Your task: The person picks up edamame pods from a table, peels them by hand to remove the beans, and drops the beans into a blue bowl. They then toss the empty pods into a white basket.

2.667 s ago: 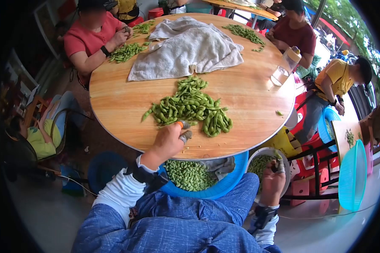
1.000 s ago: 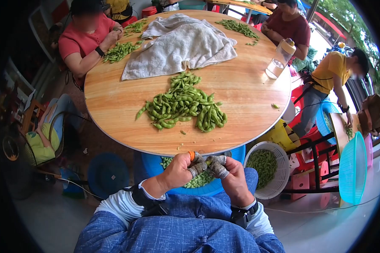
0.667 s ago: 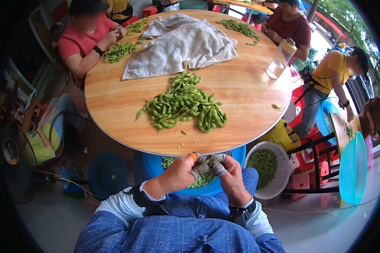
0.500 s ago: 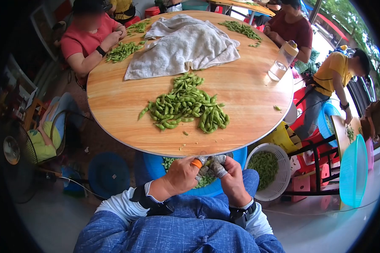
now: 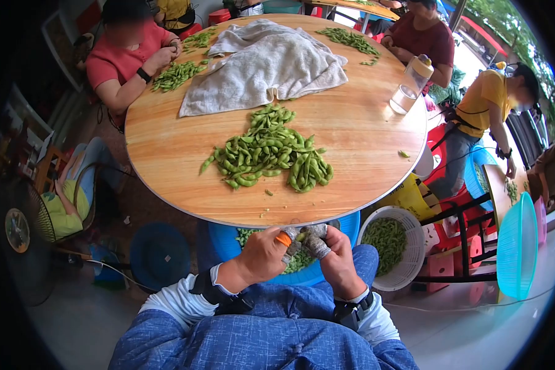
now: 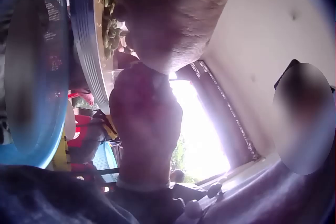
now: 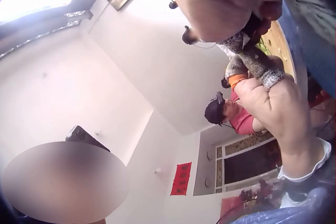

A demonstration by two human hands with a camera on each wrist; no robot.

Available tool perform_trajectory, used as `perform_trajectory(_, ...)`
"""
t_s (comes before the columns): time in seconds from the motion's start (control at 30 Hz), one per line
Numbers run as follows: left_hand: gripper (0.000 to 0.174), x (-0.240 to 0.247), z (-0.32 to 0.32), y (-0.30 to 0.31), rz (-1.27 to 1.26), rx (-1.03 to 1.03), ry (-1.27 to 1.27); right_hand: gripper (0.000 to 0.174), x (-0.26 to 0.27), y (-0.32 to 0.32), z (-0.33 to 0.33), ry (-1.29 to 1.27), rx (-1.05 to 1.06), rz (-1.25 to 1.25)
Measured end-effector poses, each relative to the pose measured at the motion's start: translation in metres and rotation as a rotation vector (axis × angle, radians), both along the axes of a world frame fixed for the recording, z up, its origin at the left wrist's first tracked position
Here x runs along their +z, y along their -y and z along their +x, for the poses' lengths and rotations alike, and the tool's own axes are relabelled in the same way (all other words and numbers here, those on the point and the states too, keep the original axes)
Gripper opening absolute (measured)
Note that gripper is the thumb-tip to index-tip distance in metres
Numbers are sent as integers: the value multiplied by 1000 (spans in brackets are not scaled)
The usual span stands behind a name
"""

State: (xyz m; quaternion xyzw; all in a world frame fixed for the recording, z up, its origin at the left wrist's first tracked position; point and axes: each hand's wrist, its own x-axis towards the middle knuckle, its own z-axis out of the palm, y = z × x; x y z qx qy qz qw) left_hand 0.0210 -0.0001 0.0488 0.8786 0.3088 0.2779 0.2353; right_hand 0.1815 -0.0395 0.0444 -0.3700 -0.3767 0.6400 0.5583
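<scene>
Foreground: left hand (image 5: 262, 253) and right hand (image 5: 336, 262), fingertips sheathed in fabric cots, meet above the lap, fingers curled and pinching one soybean pod (image 5: 300, 237) between them; the pod is largely hidden. It is judged light, with a pliable fibrous hull likely to split along its seam under thumb pressure. It is best held at both ends, as the beans inside are probably smooth and apt to slip. Directly beneath, a blue basin (image 5: 222, 246) holds shelled beans (image 5: 246, 236), with a white basket (image 5: 410, 268) beside it. Beyond, the round desk (image 5: 179, 154) carries the pile of unshelled pods (image 5: 268, 154), then a grey towel (image 5: 271, 61) and a bottle (image 5: 411, 86)
</scene>
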Motion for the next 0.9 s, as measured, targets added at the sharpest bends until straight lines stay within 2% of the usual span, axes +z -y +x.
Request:
perform_trajectory(0.17, 47, -9, 11, 1, -171, -21, 378, 21, -4, 1, 0, 14, -21, 88)
perform_trajectory(0.27, 46, -9, 6, 5, -125, 60, 105, 21, -5, 0, 2, 22, -11, 68)
perform_trajectory(0.37, 40, 7, 4, 6, -33, 93, -5, 21, -2, 0, 4, 24, 15, -3)
perform_trajectory(0.47, 38, 0, 1, 1, 74, 15, -20, 22, -4, 0, 1, -8, 23, 8)
perform_trajectory(0.57, 42, -7, 2, 1, -88, 8, 121, 23, -8, 1, -1, -20, 1, 62)
perform_trajectory(0.67, 34, 3, 9, 7, -299, 23, 334, 24, -6, 1, -2, 15, -15, 97)
perform_trajectory(0.77, 27, -4, 10, 6, -660, 89, 428, 23, -8, 1, -1, 114, -37, 143)
perform_trajectory(0.83, 17, 4, 11, 5, -762, 88, 433, 21, -9, 1, 1, 197, -53, 183)
perform_trajectory(0.9, 15, 5, 10, 4, -785, 81, 421, 16, -7, 0, 2, 331, -57, 203)
